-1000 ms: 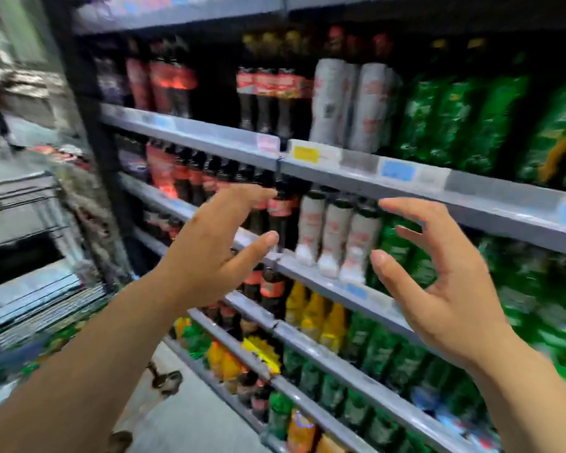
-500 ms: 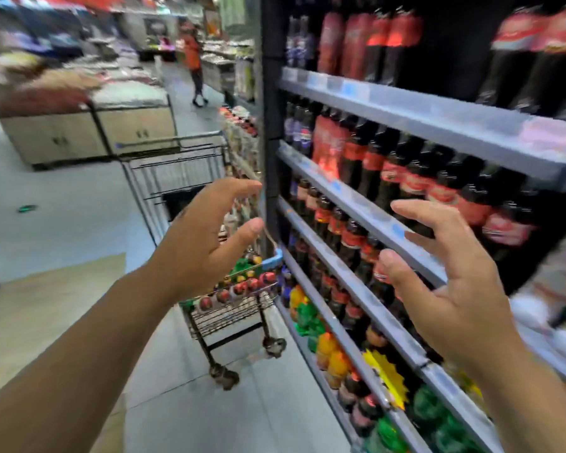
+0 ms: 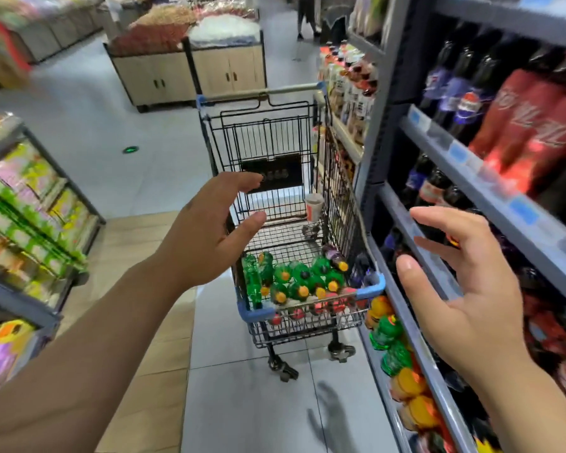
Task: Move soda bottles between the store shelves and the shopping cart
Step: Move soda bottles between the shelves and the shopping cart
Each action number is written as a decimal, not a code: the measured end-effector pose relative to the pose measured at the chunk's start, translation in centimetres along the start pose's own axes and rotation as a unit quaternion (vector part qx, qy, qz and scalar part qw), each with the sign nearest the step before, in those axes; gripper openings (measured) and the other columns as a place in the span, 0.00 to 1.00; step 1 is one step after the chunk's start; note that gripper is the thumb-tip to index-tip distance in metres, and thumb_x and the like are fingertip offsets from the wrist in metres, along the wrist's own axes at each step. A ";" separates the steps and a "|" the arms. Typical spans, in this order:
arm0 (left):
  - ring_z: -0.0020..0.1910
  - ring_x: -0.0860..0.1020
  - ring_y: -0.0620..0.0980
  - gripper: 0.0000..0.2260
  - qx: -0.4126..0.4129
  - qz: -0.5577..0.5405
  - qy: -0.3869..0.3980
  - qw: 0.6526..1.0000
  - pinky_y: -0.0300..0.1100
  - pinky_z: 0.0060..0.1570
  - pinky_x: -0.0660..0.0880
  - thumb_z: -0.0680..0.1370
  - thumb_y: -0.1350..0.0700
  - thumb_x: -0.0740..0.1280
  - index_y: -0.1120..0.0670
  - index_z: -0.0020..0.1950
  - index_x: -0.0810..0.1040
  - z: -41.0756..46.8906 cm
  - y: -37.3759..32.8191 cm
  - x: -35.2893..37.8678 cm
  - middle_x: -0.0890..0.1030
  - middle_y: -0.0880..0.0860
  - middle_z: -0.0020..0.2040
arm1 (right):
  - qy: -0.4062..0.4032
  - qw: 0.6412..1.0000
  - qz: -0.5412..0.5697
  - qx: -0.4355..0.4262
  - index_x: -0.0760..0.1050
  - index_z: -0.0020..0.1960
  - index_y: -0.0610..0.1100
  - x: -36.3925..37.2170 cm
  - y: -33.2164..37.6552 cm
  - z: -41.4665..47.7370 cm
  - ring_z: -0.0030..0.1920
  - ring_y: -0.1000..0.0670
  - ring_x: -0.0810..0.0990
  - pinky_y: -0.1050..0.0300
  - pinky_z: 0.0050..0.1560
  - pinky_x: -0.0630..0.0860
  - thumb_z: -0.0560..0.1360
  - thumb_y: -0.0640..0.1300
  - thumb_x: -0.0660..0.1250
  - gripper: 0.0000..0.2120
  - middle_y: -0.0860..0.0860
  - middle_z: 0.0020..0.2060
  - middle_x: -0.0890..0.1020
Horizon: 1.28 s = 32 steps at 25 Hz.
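Straight ahead, a shopping cart [image 3: 262,313] on pale grey floor tiles [image 3: 144,132], parked just beside the store shelves [image 3: 471,165] at the right. Down in its near end, a heap of green soda bottles [image 3: 294,279] with yellow and orange caps, most caps pointing toward the camera; farther back in the basket, a white cup [image 3: 313,206] standing upright. Above the cart's near-left side, the left hand [image 3: 206,237], raised in the air, grip apart, fingers and thumb loosely spread and holding nothing. Over by a shelf edge, the right hand [image 3: 464,289], likewise empty, grip apart, palm turned leftward. Along the shelves, rows of dark cola bottles [image 3: 530,125] with red labels, blurred; lower down, orange and green ones. Left of the aisle, a rack of bright packets [image 3: 30,204] beside a strip of wood-look flooring [image 3: 138,289]. Farther off, wooden display bins [image 3: 229,70] heaped with loose goods.
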<state>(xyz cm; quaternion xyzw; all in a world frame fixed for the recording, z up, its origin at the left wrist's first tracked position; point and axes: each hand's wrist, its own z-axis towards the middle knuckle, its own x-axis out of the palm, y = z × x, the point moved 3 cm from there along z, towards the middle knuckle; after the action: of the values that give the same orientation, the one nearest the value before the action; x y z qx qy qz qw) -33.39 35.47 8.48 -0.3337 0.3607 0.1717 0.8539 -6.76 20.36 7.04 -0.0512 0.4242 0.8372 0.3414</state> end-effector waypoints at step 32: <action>0.73 0.66 0.54 0.24 0.260 -0.007 0.561 0.786 0.52 0.71 0.67 0.79 0.45 0.68 0.48 0.74 0.71 12.1 24.7 53.6 0.69 0.53 0.72 | -0.329 0.824 -0.160 0.432 0.72 0.64 0.55 24.6 -26.4 -1.4 0.64 0.53 0.79 0.50 0.61 0.79 0.74 0.52 0.69 0.19 0.63 0.61 0.76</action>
<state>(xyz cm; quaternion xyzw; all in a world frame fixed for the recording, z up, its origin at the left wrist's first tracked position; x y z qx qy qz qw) -3.97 64.45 -35.41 -0.1389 0.8049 -0.1519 0.5566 -9.55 43.06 -20.95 0.3133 0.5908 0.4691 0.5768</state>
